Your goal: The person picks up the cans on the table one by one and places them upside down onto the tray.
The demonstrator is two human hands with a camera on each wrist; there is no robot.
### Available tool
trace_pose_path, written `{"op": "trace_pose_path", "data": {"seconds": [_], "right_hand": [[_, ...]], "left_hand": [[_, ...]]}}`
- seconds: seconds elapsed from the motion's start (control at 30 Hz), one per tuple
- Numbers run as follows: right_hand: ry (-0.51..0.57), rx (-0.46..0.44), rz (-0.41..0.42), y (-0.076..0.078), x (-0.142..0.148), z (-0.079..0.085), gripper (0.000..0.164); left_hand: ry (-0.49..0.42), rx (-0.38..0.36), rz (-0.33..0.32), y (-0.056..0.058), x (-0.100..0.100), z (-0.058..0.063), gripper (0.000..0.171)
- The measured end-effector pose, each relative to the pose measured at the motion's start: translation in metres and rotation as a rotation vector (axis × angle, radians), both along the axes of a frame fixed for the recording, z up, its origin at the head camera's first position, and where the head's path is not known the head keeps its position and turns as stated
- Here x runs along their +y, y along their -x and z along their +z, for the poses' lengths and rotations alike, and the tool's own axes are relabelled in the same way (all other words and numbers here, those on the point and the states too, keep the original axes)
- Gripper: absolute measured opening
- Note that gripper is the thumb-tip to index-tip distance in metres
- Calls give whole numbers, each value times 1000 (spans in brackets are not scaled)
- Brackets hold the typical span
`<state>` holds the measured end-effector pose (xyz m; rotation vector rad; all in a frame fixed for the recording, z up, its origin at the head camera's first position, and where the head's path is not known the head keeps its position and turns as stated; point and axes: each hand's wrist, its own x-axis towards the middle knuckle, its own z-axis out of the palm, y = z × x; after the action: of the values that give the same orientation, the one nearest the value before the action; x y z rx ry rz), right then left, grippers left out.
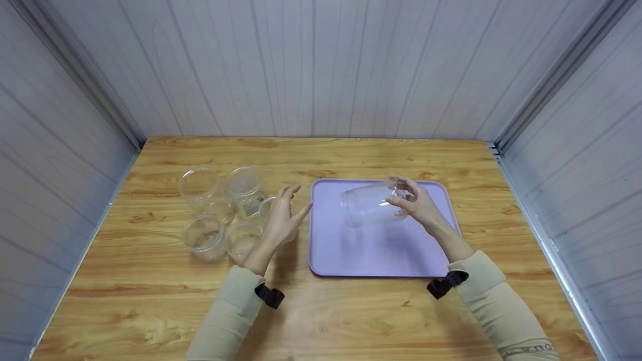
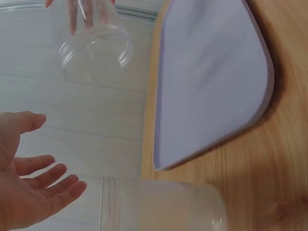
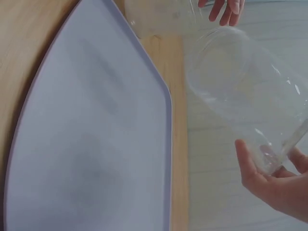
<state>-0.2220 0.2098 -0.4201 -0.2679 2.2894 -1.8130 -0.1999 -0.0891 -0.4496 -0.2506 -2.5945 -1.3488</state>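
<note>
My right hand [image 1: 419,205] grips a clear plastic jar [image 1: 371,203] by its base, fingers and thumb curled round that end. The jar lies tilted on its side above the lilac tray [image 1: 326,255], its open mouth facing left. In the right wrist view the same jar [image 3: 245,82] shows as see-through and holds nothing visible. My left hand [image 1: 282,218] holds nothing, fingers spread and thumb out toward the tray's left edge. It overlaps one clear jar [image 1: 268,205] standing on the table and partly hides it. In the left wrist view a standing jar [image 2: 163,207] is just past my fingers [image 2: 62,187].
Several more clear jars, such as the back one [image 1: 244,185] and the front one [image 1: 204,238], stand grouped on the wooden table [image 1: 150,311] left of the tray. Pale panel walls [image 1: 311,70] enclose the table at the back and both sides.
</note>
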Motion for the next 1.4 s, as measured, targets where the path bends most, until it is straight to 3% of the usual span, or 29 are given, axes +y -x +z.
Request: {"op": "trace_pose_path", "data": {"seconds": [0.23,0.4,0.57,0.77,0.97,1.1,1.4], "right_hand": [[-205,15,-21,1,5,8,64],[-264,27,-16,5,8,10,65],[-307,37,4,9,11,12,67],[-395,59,20,14,16,14,76],[-504,110,-3,20,24,13,75],[-552,132,-16,24,31,12,74],[-616,81,-76,32,43,9,81]], "left_hand": [[122,21,16,2,-9,1,53],[207,15,30,4,-12,-1,58],[262,-28,19,7,-15,-3,64],[417,-75,24,10,-17,-4,74],[528,-172,34,11,-19,-5,81],[559,-217,14,12,-22,-5,87],[569,-294,-6,14,-26,-6,97]]}}
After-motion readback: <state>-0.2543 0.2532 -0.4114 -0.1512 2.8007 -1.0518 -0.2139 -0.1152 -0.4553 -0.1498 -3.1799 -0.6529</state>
